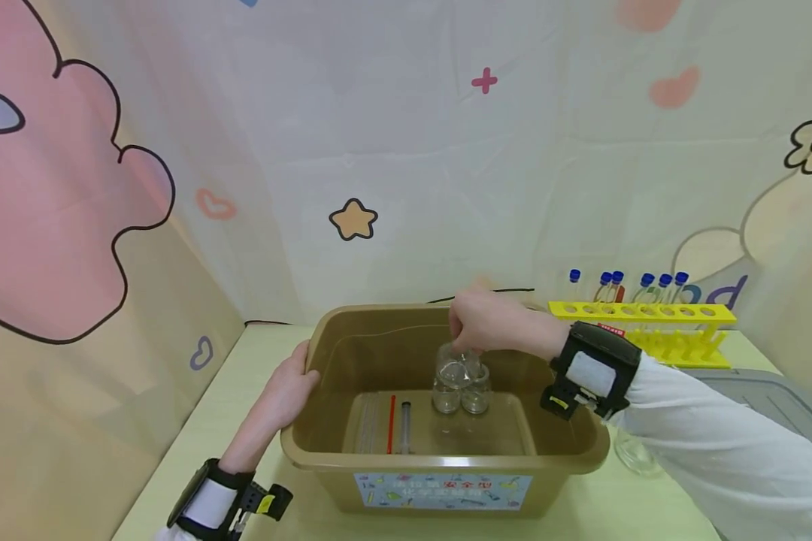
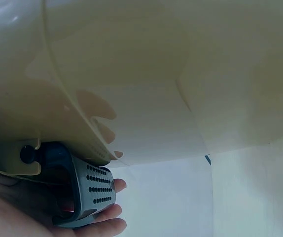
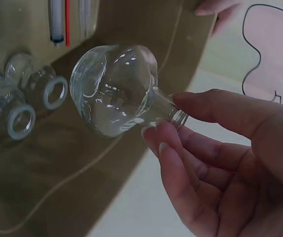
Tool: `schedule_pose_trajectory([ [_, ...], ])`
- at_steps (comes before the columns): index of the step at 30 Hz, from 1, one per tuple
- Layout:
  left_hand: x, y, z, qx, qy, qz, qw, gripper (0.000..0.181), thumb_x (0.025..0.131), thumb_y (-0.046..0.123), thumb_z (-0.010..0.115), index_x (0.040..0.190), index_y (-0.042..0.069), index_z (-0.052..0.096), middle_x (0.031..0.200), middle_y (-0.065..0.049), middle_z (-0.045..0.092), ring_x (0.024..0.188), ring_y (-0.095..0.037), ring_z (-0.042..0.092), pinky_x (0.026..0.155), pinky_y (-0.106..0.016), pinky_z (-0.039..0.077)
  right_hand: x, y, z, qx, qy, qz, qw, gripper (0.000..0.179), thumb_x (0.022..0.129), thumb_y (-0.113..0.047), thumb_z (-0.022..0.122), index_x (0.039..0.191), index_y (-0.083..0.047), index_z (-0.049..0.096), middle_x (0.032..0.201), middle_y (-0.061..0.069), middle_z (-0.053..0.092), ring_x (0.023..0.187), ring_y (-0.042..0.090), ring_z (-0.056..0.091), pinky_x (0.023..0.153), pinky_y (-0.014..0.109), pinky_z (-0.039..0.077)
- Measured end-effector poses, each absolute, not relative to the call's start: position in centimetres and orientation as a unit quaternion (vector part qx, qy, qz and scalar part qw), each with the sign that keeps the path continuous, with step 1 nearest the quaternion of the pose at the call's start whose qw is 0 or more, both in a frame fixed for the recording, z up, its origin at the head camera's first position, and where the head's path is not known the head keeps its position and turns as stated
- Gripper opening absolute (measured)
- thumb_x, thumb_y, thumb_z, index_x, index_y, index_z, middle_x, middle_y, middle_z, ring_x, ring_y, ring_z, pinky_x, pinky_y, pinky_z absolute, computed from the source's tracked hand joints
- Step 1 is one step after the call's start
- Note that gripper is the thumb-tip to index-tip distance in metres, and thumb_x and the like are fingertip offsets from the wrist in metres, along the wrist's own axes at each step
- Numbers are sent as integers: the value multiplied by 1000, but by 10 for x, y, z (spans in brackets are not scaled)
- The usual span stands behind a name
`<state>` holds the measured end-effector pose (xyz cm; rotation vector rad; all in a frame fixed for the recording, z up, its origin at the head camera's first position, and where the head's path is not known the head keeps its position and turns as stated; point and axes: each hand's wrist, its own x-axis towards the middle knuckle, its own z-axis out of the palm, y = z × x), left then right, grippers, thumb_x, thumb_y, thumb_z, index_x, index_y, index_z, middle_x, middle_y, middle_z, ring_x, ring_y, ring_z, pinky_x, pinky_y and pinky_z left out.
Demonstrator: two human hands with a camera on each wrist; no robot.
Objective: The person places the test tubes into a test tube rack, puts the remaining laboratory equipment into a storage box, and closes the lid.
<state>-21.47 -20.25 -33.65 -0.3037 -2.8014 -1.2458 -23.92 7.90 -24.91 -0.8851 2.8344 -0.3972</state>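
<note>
My right hand (image 1: 490, 319) is over the brown plastic bin (image 1: 446, 461), pinching a clear round glass flask (image 3: 114, 91) by its narrow neck between thumb and fingers. Its rounded body points down into the bin. Below it, two small glass bottles (image 3: 20, 121) with thick rims stand on the bin floor. At the bin's left end, my left hand (image 1: 291, 391) grips the rim. In the left wrist view its fingers wrap round a grey perforated latch (image 2: 96, 190), and their tips show past it.
A red stick (image 1: 391, 424), a dark-ended clear tube (image 1: 406, 428) and clear rods (image 1: 368, 422) lie in the bin. At right stand a yellow rack (image 1: 639, 312) with several blue-capped test tubes, a grey lid (image 1: 744, 383) and a glass vessel (image 1: 638, 454) beside my right sleeve.
</note>
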Motion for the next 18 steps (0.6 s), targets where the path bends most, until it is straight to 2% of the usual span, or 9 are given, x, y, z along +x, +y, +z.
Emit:
schedule_pose_trajectory([
  [3, -215, -202, -337, -99, -908, -406, 29, 50, 81, -2, 39, 131, -8, 33, 111, -26, 50, 93, -33, 49, 78, -44, 40, -240, 71, -259, -289, 947, -116, 83, 14, 75, -9, 67, 61, -11, 62, 54, -4, 55, 46, 8, 51, 42, 24, 37],
  [8, -215, -202, -337, -97, -909, -404, 28, 50, 81, -2, 39, 130, -9, 33, 111, -26, 50, 94, -33, 49, 79, -45, 39, -241, 61, -277, -272, 953, -96, 89, 17, 72, -10, 70, 58, -13, 60, 55, -7, 52, 47, 8, 48, 41, 25, 34],
  [14, -215, -202, -337, -95, -909, -404, 25, 50, 82, -1, 39, 131, -8, 33, 112, -26, 50, 93, -33, 50, 78, -45, 40, -241, 55, -296, -265, 955, -89, 103, 13, 69, -11, 74, 62, -15, 64, 60, -9, 55, 52, 9, 51, 45, 29, 40],
  [16, -215, -202, -337, -94, -909, -405, 25, 50, 82, -1, 39, 131, -8, 33, 112, -26, 50, 93, -33, 50, 78, -44, 40, -241, 55, -301, -268, 953, -90, 105, 13, 69, -10, 74, 63, -15, 64, 60, -10, 54, 52, 9, 50, 45, 28, 39],
  [18, -215, -202, -336, -92, -908, -407, 24, 50, 81, -2, 39, 131, -8, 33, 112, -26, 50, 93, -33, 50, 78, -44, 40, -242, 55, -305, -275, 951, -90, 105, 17, 68, -7, 73, 59, -14, 61, 55, -11, 48, 49, 7, 44, 42, 26, 33],
])
